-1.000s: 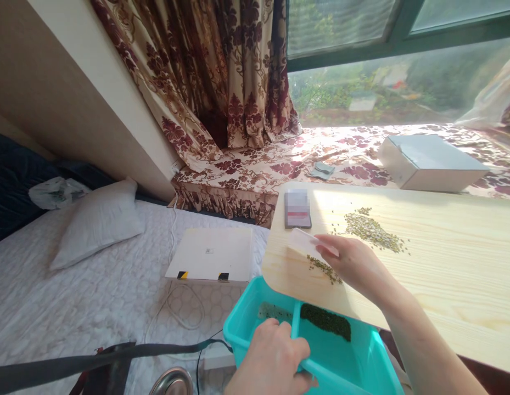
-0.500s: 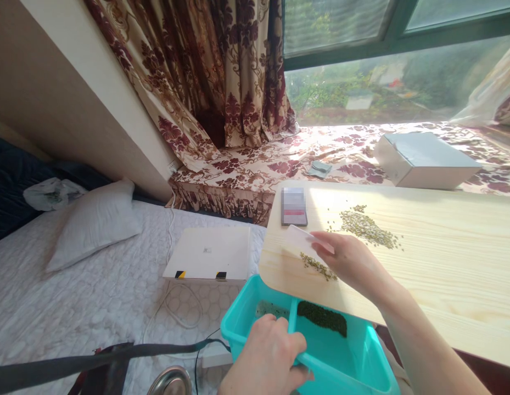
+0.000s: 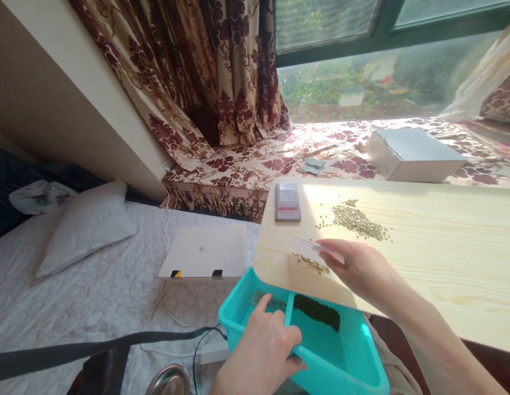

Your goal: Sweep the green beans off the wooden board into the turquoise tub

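My right hand (image 3: 353, 262) pinches a thin white card (image 3: 307, 248) whose edge meets the pale wooden table. Along its near side lies a row of small greenish-brown beans (image 3: 311, 264), close to the table's front edge. My left hand (image 3: 266, 344) grips the near rim of a turquoise two-compartment bin (image 3: 329, 359), its index finger stretched over the left compartment. Dark green beans (image 3: 316, 312) lie heaped in the right compartment. The left one holds a little greyish material, partly hidden by my finger. The bin sits just under the table edge.
A larger spread of beans (image 3: 357, 220) and a phone-like flat object (image 3: 288, 203) lie on the table (image 3: 444, 247). A white box (image 3: 415, 153) stands on the window ledge. On the bed are a flat white box (image 3: 205, 249), a pillow (image 3: 88, 230) and a metal bowl (image 3: 168, 379).
The card has come down toward the table's front edge, beside the bean row. My left index finger has straightened out while the hand stays on the bin. The view has shifted slightly.
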`<move>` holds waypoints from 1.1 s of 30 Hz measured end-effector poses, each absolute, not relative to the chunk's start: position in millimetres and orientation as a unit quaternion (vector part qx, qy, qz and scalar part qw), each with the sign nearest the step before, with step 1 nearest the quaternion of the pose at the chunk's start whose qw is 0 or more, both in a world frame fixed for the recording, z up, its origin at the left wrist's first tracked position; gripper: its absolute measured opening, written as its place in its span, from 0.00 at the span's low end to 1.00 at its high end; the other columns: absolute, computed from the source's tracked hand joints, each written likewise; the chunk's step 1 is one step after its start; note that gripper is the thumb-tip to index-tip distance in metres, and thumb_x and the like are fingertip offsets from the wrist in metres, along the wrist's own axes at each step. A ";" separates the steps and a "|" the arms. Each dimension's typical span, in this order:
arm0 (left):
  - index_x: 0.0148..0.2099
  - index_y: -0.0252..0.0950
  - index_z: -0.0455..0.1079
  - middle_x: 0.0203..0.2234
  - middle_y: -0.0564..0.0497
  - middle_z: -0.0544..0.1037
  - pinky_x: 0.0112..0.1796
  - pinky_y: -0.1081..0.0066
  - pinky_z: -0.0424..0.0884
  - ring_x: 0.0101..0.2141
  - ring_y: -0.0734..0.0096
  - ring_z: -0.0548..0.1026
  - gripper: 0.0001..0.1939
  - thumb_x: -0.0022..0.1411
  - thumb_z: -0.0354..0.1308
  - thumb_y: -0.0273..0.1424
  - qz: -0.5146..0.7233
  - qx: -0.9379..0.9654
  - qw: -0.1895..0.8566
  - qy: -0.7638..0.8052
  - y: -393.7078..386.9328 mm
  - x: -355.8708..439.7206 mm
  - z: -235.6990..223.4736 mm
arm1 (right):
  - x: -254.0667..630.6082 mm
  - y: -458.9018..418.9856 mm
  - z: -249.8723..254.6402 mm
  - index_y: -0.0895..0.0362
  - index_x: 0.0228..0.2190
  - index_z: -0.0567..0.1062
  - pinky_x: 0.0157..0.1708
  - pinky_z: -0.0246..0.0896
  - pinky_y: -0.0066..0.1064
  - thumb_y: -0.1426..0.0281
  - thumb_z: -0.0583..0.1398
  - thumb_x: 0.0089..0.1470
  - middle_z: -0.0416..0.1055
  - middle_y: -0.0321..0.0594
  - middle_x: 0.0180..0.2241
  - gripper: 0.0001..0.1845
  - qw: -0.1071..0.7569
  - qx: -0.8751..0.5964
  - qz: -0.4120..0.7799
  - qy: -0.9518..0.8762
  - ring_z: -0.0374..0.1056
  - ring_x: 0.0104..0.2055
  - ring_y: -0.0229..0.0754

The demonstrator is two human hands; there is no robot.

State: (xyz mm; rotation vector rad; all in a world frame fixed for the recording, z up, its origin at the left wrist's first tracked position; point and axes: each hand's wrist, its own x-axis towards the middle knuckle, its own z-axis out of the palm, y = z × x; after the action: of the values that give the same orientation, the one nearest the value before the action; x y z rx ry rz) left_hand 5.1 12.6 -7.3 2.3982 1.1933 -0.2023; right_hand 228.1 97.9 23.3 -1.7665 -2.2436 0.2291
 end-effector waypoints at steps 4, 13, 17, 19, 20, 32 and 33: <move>0.37 0.38 0.79 0.28 0.52 0.77 0.62 0.48 0.60 0.35 0.63 0.76 0.15 0.59 0.73 0.45 -0.084 0.868 0.222 0.437 8.4 5.4 -5.3 | 230.5 97.5 22.5 0.47 0.43 0.84 0.26 0.62 0.30 0.67 0.55 0.59 0.83 0.37 0.31 0.18 0.119 -0.610 0.061 -0.781 0.75 0.28 0.42; 0.37 0.38 0.78 0.29 0.52 0.77 0.63 0.50 0.58 0.36 0.63 0.77 0.15 0.60 0.72 0.45 -0.068 0.867 0.215 0.444 -0.1 6.1 -4.6 | 237.6 86.4 28.4 0.47 0.41 0.84 0.24 0.62 0.30 0.66 0.55 0.60 0.83 0.36 0.31 0.18 0.130 -0.591 0.048 -0.794 0.75 0.27 0.42; 0.38 0.39 0.79 0.29 0.52 0.77 0.63 0.50 0.59 0.37 0.63 0.77 0.16 0.60 0.71 0.46 -0.056 0.868 0.210 0.446 -2.1 5.1 -6.1 | 239.7 83.1 24.9 0.47 0.41 0.84 0.25 0.64 0.31 0.67 0.56 0.58 0.84 0.36 0.33 0.17 0.125 -0.586 0.047 -0.799 0.77 0.29 0.44; 0.38 0.39 0.79 0.29 0.52 0.77 0.63 0.50 0.59 0.37 0.63 0.77 0.15 0.60 0.71 0.46 -0.055 0.867 0.211 0.448 -2.6 4.4 -6.3 | 241.9 81.4 24.3 0.47 0.41 0.84 0.26 0.65 0.32 0.67 0.56 0.58 0.84 0.37 0.35 0.17 0.135 -0.583 0.044 -0.800 0.78 0.32 0.46; 0.38 0.39 0.79 0.29 0.52 0.77 0.63 0.50 0.58 0.37 0.63 0.77 0.15 0.60 0.71 0.46 -0.055 0.866 0.212 0.450 -2.8 4.2 -6.2 | 243.3 80.3 24.4 0.47 0.42 0.84 0.26 0.65 0.32 0.67 0.56 0.58 0.84 0.37 0.35 0.17 0.142 -0.583 0.041 -0.799 0.79 0.32 0.46; 0.38 0.39 0.78 0.30 0.52 0.77 0.64 0.52 0.58 0.38 0.64 0.78 0.14 0.62 0.70 0.44 -0.079 0.865 0.200 0.453 -4.5 6.6 6.3 | 253.7 67.0 21.3 0.47 0.40 0.83 0.26 0.67 0.29 0.65 0.56 0.59 0.84 0.35 0.37 0.16 0.163 -0.581 0.079 -0.794 0.79 0.32 0.43; 0.38 0.39 0.78 0.30 0.52 0.77 0.64 0.52 0.58 0.38 0.64 0.78 0.14 0.62 0.70 0.44 -0.078 0.866 0.200 0.453 -5.1 6.1 6.1 | 253.2 66.0 21.6 0.47 0.40 0.83 0.26 0.67 0.29 0.66 0.56 0.59 0.84 0.35 0.37 0.16 0.163 -0.578 0.081 -0.796 0.78 0.32 0.43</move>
State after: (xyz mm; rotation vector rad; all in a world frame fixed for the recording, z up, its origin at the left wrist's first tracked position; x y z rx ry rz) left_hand 6.1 -5.1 6.1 2.4202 1.2654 -0.2195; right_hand 253.2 66.0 21.6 -1.6480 -2.2697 0.2300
